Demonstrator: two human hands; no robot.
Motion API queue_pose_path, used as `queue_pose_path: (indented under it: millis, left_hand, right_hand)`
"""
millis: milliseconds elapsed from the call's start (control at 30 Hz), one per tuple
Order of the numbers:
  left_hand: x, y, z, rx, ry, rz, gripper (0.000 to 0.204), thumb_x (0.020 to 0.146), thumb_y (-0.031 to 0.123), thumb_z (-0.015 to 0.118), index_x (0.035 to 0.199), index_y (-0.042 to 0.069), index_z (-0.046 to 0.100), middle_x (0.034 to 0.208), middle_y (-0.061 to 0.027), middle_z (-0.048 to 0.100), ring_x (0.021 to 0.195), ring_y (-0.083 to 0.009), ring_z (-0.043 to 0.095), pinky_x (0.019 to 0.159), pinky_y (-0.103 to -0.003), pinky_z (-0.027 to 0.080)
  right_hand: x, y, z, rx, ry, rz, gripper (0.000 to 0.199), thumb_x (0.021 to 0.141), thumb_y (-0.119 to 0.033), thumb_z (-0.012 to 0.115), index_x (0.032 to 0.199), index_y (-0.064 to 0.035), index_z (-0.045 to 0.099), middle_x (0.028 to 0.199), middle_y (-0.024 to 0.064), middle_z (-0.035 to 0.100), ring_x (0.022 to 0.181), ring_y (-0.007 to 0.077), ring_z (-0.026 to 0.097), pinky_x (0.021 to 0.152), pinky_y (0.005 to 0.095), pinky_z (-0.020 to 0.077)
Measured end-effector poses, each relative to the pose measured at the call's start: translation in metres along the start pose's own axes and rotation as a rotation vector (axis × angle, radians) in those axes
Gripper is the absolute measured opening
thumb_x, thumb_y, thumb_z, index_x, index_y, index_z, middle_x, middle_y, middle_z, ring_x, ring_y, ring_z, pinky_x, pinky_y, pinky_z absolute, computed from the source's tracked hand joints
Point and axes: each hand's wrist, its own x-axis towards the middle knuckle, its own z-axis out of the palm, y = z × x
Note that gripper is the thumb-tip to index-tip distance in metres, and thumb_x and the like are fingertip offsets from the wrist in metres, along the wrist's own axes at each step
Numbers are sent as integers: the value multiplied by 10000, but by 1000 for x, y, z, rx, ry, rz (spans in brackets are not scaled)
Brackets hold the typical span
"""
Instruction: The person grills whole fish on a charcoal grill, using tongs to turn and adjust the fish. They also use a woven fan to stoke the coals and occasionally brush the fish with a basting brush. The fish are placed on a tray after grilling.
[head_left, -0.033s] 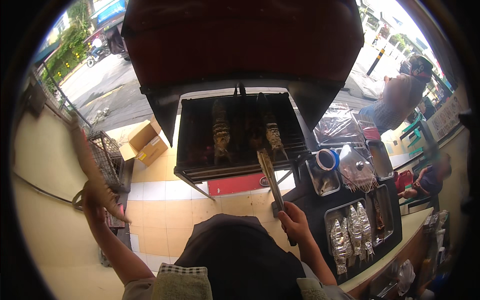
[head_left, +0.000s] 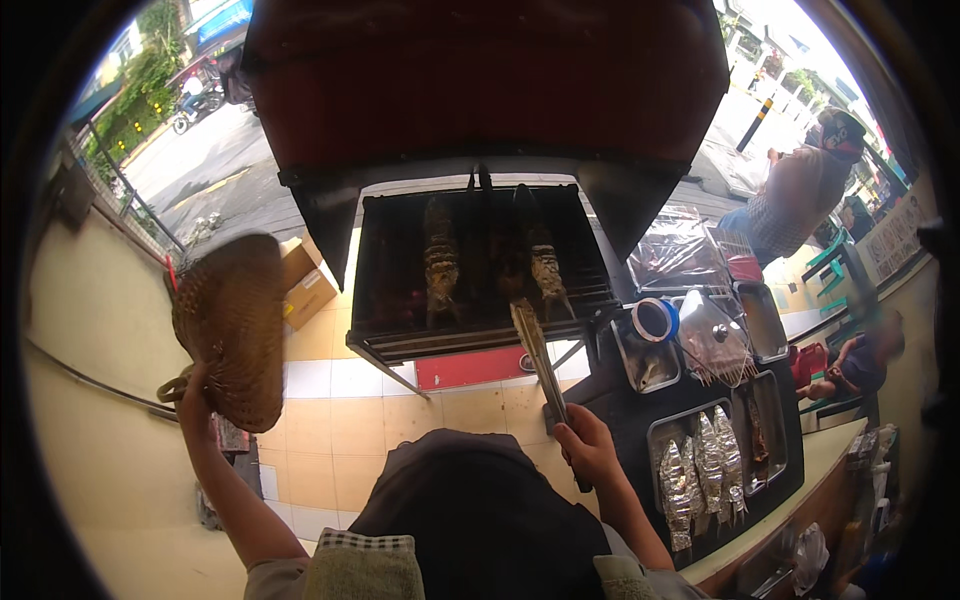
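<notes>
A: So, grill-side. The charcoal grill (head_left: 480, 265) sits under a dark red hood (head_left: 490, 80). Two fish (head_left: 441, 262) lie lengthwise on its grate, the second fish (head_left: 547, 268) toward the grill's right half.

B: Hands?

A: Right hand (head_left: 588, 447), in front of the grill, closed round the handle of long metal tongs (head_left: 535, 355). The tong tips reach the grill's front edge, just below the second fish. I cannot tell whether the tips grip anything. Left hand (head_left: 193, 392), well off the grill's left side, clasped on the handle of a woven fan (head_left: 232, 325), raised and blurred.

B: Step in hand?

A: My reading: tending the fish, with fanning of the coals alongside.

B: What does the next move call for?

A: Probably sliding the tips under the second fish without tearing the skin, and aiming the fan's draught at the grill's front opening.

B: Beside the grill?

A: To its right, a dark table (head_left: 640, 420) with metal trays; one tray (head_left: 710, 470) holds foil-wrapped parcels (head_left: 700, 465).
</notes>
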Motion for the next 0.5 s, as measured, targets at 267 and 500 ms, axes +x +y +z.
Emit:
queue_pose_path:
  millis: [267, 500]
  left_hand:
    - [-86, 66, -55, -836, -328, 719, 291, 1088, 186, 480, 1104, -51, 647, 1000, -144, 715, 705, -173, 665, 605, -307, 581]
    - [-8, -5, -23, 286, 90, 134, 259, 971, 282, 702, 1097, 57, 681, 852, -28, 638, 725, -151, 591, 687, -299, 486]
  right_hand:
    - [8, -12, -34, -216, 8, -113, 319, 946, -194, 733, 1129, 53, 647, 758, -4, 585, 702, 58, 482, 615, 277, 418]
    - [5, -9, -16, -17, 41, -98, 384, 953, -213, 730, 1212, 55, 637, 749, -16, 582, 702, 40, 509, 613, 246, 411]
